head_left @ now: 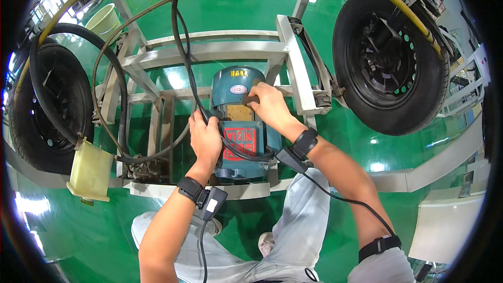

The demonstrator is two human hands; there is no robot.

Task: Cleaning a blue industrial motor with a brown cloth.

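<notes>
A blue-green electric motor (240, 170) with a red printed panel sits on the pale metal frame in front of me. My left hand (204, 139) is closed at the motor's left side, with the black cable (196, 91) running between its fingers and thumb. Over the motor's upper right, my right hand (270, 106) pinches a small dark brown piece (248, 100), whose kind I cannot make out. Just below that piece is a tan recessed face (237, 112) on the motor, perhaps its opened terminal box. The cable loops down across the red panel to the motor's lower right.
Large black wheels (389, 63) stand on both sides, the left wheel (50, 105) partly behind thick hoses. A yellowish plastic tank (90, 171) hangs at the left. Frame bars (209, 52) cross behind the motor. A pale bucket (103, 21) stands on the green floor at the far left.
</notes>
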